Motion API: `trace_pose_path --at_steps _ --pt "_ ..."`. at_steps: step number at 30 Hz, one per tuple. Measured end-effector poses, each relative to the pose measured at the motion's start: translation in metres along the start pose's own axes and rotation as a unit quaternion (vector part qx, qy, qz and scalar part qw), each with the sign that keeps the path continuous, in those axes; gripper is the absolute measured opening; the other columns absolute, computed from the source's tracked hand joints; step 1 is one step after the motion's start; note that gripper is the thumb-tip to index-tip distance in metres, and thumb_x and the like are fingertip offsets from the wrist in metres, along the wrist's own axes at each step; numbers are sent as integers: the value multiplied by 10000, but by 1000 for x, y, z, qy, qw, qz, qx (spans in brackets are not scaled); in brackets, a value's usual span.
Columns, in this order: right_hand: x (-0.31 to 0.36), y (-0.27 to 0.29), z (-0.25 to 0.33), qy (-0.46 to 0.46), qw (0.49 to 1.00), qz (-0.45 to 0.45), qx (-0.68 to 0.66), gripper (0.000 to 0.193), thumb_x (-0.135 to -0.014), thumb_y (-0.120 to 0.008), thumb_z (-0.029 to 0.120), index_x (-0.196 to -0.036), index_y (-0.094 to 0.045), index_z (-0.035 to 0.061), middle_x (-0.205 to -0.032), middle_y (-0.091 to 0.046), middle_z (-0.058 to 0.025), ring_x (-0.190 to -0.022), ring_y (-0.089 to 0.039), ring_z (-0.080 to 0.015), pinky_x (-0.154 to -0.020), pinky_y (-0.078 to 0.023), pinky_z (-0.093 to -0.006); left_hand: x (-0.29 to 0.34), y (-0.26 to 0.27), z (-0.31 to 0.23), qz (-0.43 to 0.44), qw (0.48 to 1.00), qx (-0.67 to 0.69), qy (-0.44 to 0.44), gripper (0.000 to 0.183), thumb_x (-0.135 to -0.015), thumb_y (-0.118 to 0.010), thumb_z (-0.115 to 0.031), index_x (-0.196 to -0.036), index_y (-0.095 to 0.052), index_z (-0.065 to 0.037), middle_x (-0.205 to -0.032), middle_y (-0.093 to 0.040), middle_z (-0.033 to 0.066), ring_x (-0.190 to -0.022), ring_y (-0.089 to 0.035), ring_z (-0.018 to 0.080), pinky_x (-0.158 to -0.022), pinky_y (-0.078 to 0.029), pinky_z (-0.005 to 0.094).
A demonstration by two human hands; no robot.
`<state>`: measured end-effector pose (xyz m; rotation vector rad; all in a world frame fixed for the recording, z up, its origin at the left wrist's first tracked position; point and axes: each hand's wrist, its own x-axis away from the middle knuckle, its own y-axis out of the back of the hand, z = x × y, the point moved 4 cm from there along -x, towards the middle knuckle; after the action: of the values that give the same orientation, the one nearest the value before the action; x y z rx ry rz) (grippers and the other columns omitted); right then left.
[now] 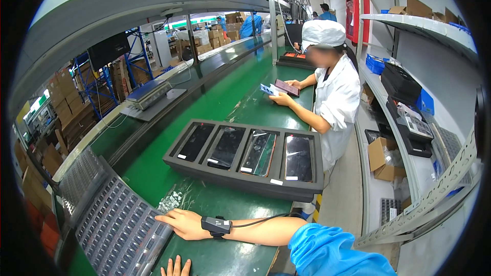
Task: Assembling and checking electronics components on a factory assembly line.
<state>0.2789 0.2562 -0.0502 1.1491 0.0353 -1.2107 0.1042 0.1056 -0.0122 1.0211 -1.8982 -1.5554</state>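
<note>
A clear plastic blister tray (pixel 123 225) with many small dark parts in rows of pockets slants along the left side of the green bench. My right hand (pixel 186 224) reaches across from the lower right, its fingers closed over the tray's right corner. It wears a black strapped device (pixel 216 226) with a cable at the wrist. Beside it lies a small pile of clear and whitish pieces (pixel 170 202). At the bottom edge my left hand (pixel 175 267) shows only spread fingers, flat near the bench top and holding nothing.
A black foam tray (pixel 244 180) holding several dark-screened phones stands ahead on the green bench (pixel 215 209). Across from it, a co-worker (pixel 335 87) in white holds a phone and a blue-white piece. Shelves (pixel 391 128) with boxes line the right; a scale (pixel 148 94) stands far left.
</note>
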Motion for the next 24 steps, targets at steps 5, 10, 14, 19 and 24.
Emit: trace_pose_path --at_steps 5,10,14,19,24 --pt "0 -3 -3 -6 1000 5 -8 632 -863 -596 6 -1467 -427 83 -1097 -591 -155 -1051 -582 -345 -914 -510 -425 1 2 -1 -6 1000 10 6 496 -995 -519 -206 -1479 -465 -113 -1577 -378 151 -1469 -306 364 -1199 -171 584" --pt "1 -4 -2 -1 1000 -2 -9 657 -844 -603 1 -1471 -426 87 -1111 -596 -152 -1057 -585 -344 -918 -510 -424 23 24 22 -225 969 -36 90 378 -979 -560 -136 -1333 -566 -3 -1335 -584 217 -1239 -538 404 -1091 -358 526" --pt "1 0 -3 38 997 -63 -14 617 -833 -576 -19 -1431 -464 82 -985 -595 -147 -959 -593 -346 -844 -512 -430 67 72 64 -580 771 -179 192 354 -1014 -554 -229 -1232 -606 45 -1163 -642 242 -1056 -610 411 -977 -460 482" --pt "-1 1 1 16 999 -31 -22 633 -828 -586 -11 -1440 -460 90 -1021 -599 -142 -987 -590 -337 -882 -511 -424 146 45 180 -553 755 110 335 493 -1042 -516 -292 -1346 -533 97 -1404 -537 250 -1254 -521 377 -1110 -370 463" --pt "1 4 3 3 1000 -6 -11 629 -842 -585 5 -1450 -457 100 -1053 -602 -134 -1015 -589 -330 -917 -508 -421 140 52 167 -513 651 467 307 389 -1046 -467 -156 -1352 -567 62 -1475 -486 211 -1340 -452 335 -1166 -307 438"
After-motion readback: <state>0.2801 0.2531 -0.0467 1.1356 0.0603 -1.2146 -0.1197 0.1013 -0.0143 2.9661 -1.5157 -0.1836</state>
